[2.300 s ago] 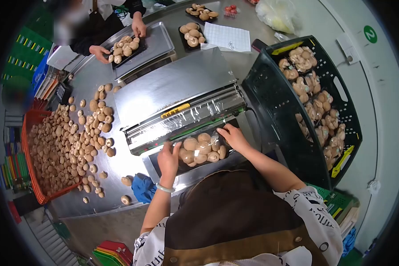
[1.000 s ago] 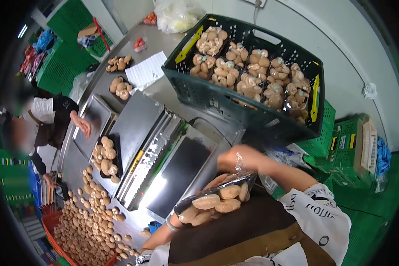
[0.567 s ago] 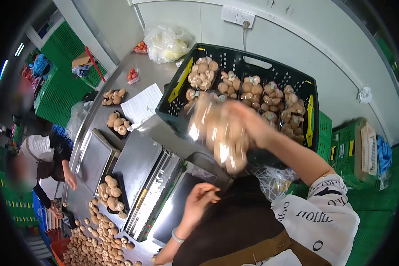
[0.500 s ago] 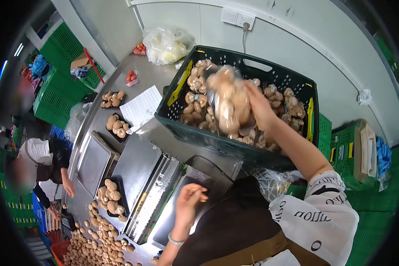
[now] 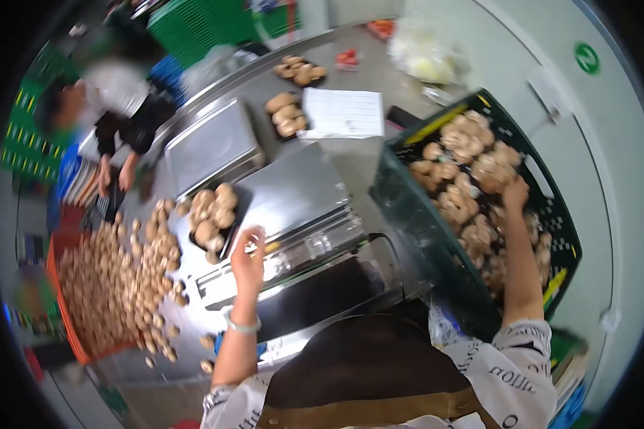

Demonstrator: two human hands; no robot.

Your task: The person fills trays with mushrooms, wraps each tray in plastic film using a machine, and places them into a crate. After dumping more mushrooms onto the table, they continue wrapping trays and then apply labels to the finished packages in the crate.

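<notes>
In the dark green crate (image 5: 436, 239), my right hand (image 5: 515, 194) is closed at the near edge of a film-wrapped pack of mushrooms (image 5: 495, 168), its fingertips partly hidden. Several other wrapped packs lie around it. My left hand (image 5: 248, 261), slightly blurred, is raised over the metal wrapping machine (image 5: 293, 250) with its fingers loosely bent and apart. I see nothing held in it. Just left of that hand sits a black tray heaped with mushrooms (image 5: 213, 218).
Loose mushrooms (image 5: 122, 286) spill from an orange crate (image 5: 68, 314) at left. A scale (image 5: 215, 146), a paper sheet (image 5: 343, 113) and more mushroom trays (image 5: 285, 114) lie behind. Another person's hands (image 5: 125, 175) are at the far left. A plastic bag (image 5: 426, 53) sits at the back.
My right hand has lowered the wrapped mushroom pack into the crate. My left hand has moved nearer the mushroom tray. The view has turned, shifting the crate to the right.
</notes>
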